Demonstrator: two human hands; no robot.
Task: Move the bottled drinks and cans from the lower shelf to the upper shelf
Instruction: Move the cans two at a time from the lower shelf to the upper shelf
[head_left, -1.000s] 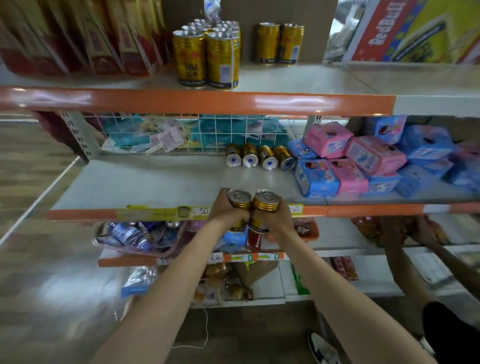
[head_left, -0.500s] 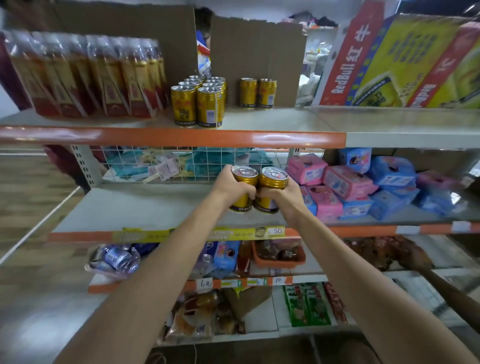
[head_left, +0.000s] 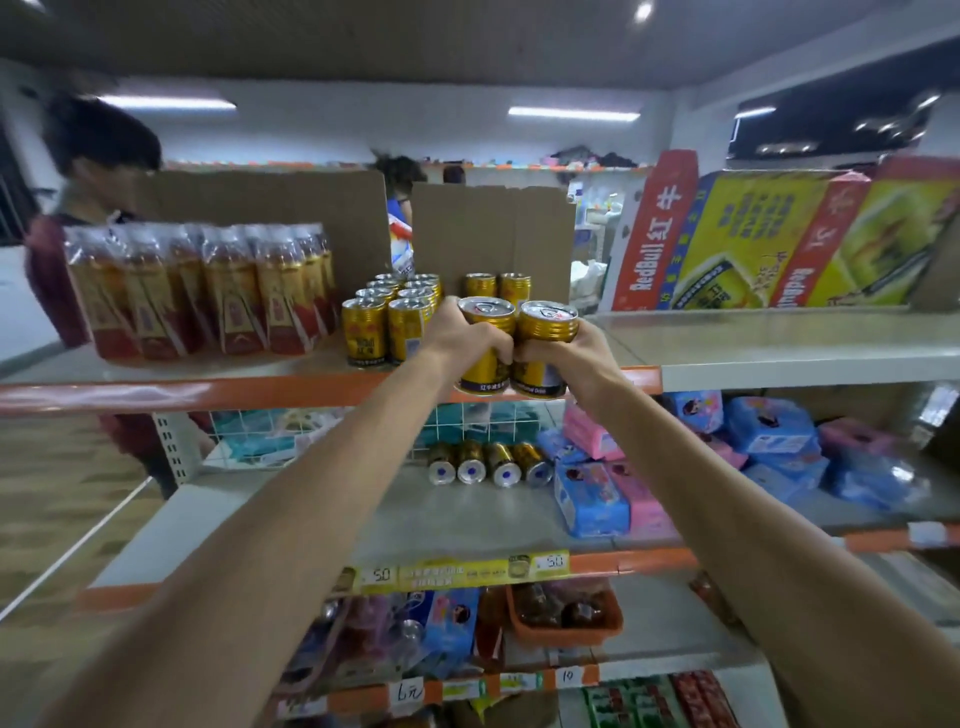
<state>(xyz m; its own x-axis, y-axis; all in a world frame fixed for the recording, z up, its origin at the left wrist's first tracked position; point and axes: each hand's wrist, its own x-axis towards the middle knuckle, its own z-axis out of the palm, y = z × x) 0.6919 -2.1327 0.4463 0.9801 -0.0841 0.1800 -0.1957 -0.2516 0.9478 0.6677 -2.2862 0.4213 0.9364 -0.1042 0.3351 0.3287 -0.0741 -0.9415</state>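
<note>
My left hand (head_left: 465, 338) grips one upright gold can (head_left: 484, 317), and my right hand (head_left: 569, 353) grips a second gold can (head_left: 545, 325) right beside it. Both cans hang side by side just in front of the upper shelf's orange edge (head_left: 208, 392). On the upper shelf stand several gold cans in a cluster (head_left: 387, 325) and two more cans (head_left: 497, 287) behind my hands. Several gold cans (head_left: 485, 462) lie on their sides at the back of the lower shelf (head_left: 270, 525).
Shrink-wrapped red drink bottles (head_left: 208, 291) fill the upper shelf's left. Cardboard sheets (head_left: 493, 234) stand behind the cans. Red Bull cartons (head_left: 753, 239) stand at the right. Pink and blue packs (head_left: 613, 499) crowd the lower shelf's right. A person (head_left: 98, 156) stands behind the shelving at left.
Both hands have lifted the two cans from below the lower shelf's edge up to the height of the upper shelf. My view has tilted upward.
</note>
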